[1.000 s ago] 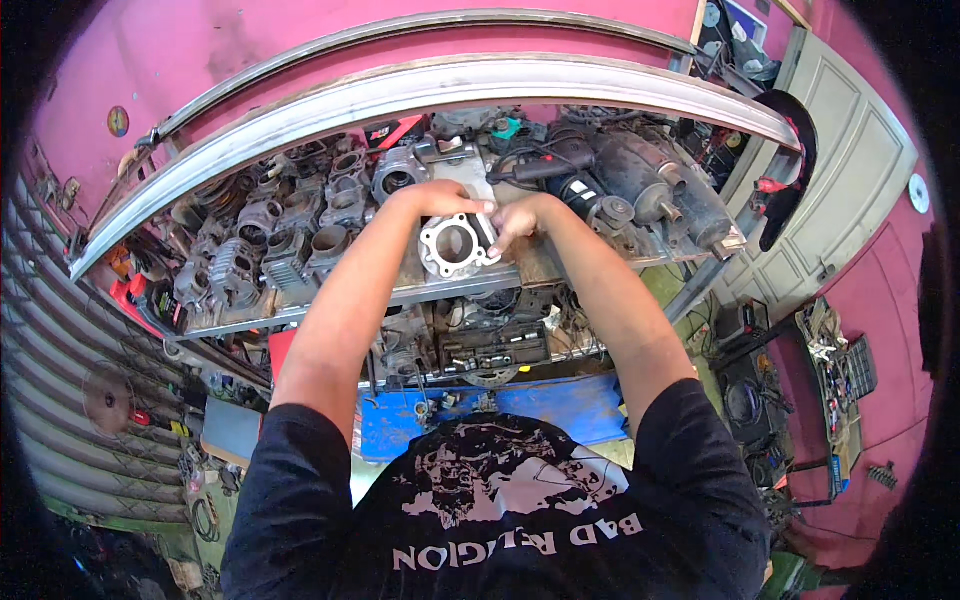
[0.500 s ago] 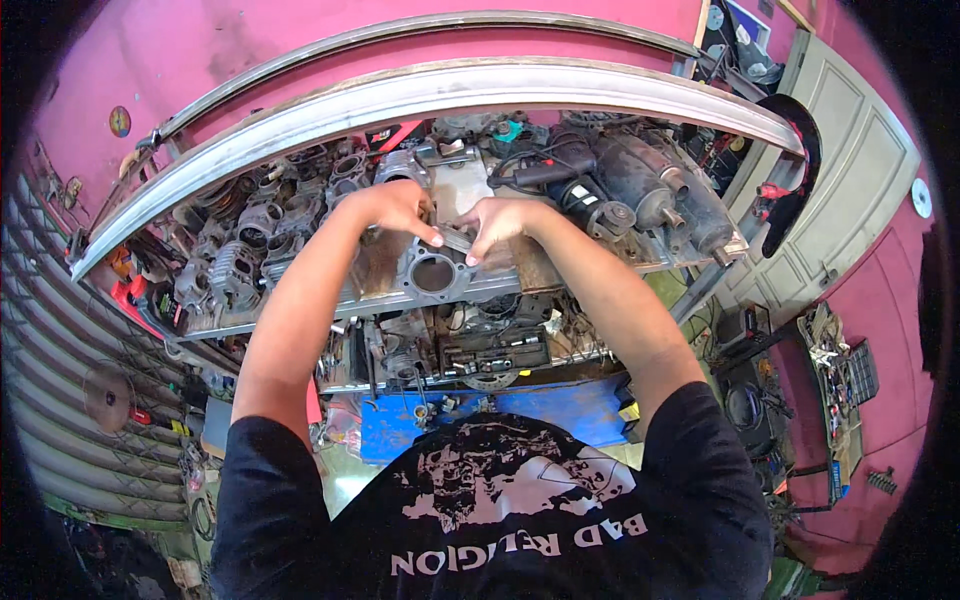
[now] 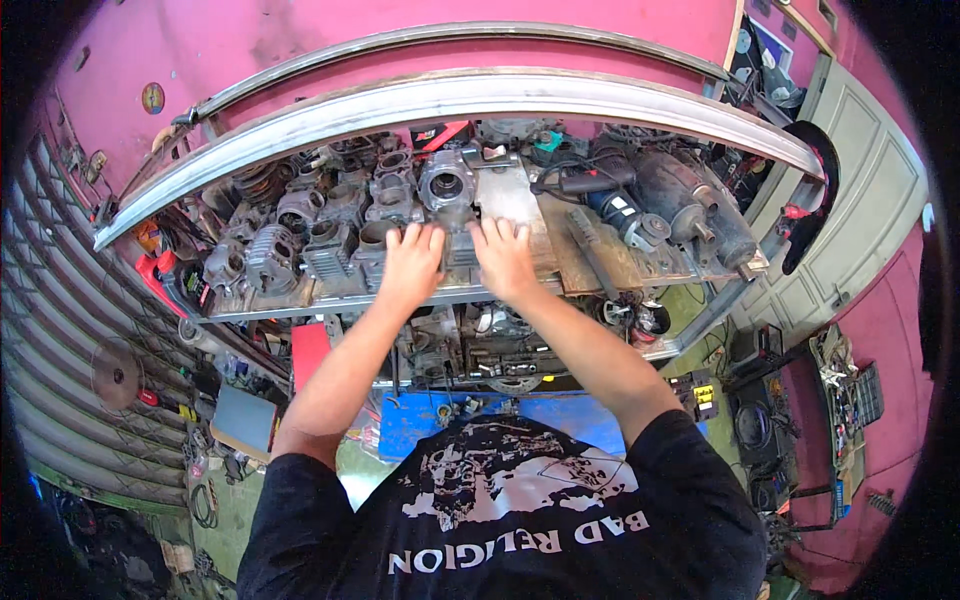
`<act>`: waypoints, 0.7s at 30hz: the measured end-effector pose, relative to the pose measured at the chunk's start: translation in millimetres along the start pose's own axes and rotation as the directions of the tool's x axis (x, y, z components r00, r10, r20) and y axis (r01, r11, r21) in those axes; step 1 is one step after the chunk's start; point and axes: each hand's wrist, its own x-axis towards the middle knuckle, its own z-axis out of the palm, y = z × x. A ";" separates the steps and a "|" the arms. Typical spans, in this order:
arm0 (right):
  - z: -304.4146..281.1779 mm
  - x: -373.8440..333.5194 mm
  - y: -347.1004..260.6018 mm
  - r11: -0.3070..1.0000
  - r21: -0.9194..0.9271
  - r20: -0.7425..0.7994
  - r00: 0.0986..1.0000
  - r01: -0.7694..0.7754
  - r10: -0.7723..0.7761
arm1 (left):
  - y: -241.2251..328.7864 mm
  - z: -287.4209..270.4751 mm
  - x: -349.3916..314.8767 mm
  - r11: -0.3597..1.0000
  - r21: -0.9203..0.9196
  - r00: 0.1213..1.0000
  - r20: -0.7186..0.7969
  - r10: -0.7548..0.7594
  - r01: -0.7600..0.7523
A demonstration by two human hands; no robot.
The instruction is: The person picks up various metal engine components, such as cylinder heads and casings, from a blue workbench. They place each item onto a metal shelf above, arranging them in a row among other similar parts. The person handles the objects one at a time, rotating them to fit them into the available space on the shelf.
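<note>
A grey finned engine cylinder block [image 3: 461, 250] stands near the front edge of the shelf, between my two hands. My left hand [image 3: 411, 265] grips its left side with the fingers pointing away from me. On the opposite side my right hand [image 3: 506, 262] is closed against it, knuckles up. Both thumbs are mostly hidden, and the block's top is blurred. Just beyond it sits an engine part with a round bore [image 3: 447, 186]. Another cylinder block [image 3: 376, 238] is close beside my left hand.
Several worn cylinder blocks [image 3: 271, 262] crowd the shelf's left side. At right are an angle grinder [image 3: 625, 212], a dark muffler-like canister [image 3: 675, 195] and a flat dark bar [image 3: 594, 250]. A metal rail [image 3: 470, 92] crosses above the shelf. Below lies a blue panel [image 3: 560, 420].
The cylinder block, tilted with its bore toward me before, now stands on the shelf with its finned side showing. My hands have shifted to its two sides. The view has shifted slightly.
</note>
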 end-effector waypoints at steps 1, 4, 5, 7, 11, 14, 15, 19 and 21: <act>6.4 -5.3 -2.6 0.999 -0.034 -0.027 1.000 0.003 -0.004 | 0.5 7.5 -6.4 1.000 0.013 0.999 -0.035 0.009 -0.009; 13.8 -14.7 -13.0 0.998 -0.054 -0.007 1.000 0.021 -0.021 | 0.4 24.3 -25.1 0.998 0.067 0.995 -0.099 0.016 -0.010; 11.7 -16.5 -15.0 0.996 -0.077 -0.010 0.999 0.044 -0.045 | -0.1 29.5 -30.0 0.996 0.095 0.995 -0.104 0.006 0.004; 9.3 -25.0 -18.7 0.994 -0.087 0.027 0.997 0.072 -0.070 | 0.7 39.6 -41.5 0.994 0.112 0.994 -0.108 -0.003 0.015; 9.5 -40.7 -25.6 0.986 -0.140 0.019 0.996 0.089 -0.087 | 8.2 51.4 -57.1 0.995 0.095 0.991 -0.133 -0.013 0.026; 5.1 -41.9 -23.9 0.988 -0.127 0.028 0.996 0.090 -0.087 | 14.0 50.1 -61.6 0.998 0.032 0.984 -0.169 -0.052 0.058; 3.2 -41.7 -23.5 0.989 -0.118 0.035 0.996 0.087 -0.083 | 17.2 42.8 -60.8 0.997 -0.032 0.983 -0.167 -0.075 0.071; 6.0 -36.4 -23.7 0.991 -0.111 0.006 0.997 0.073 -0.073 | 15.5 46.4 -56.6 0.994 -0.070 0.969 -0.224 -0.103 0.089; 8.7 -32.1 -20.5 0.991 -0.122 -0.006 0.998 0.058 -0.059 | 15.5 57.1 -46.3 0.990 -0.070 0.963 -0.236 -0.133 0.119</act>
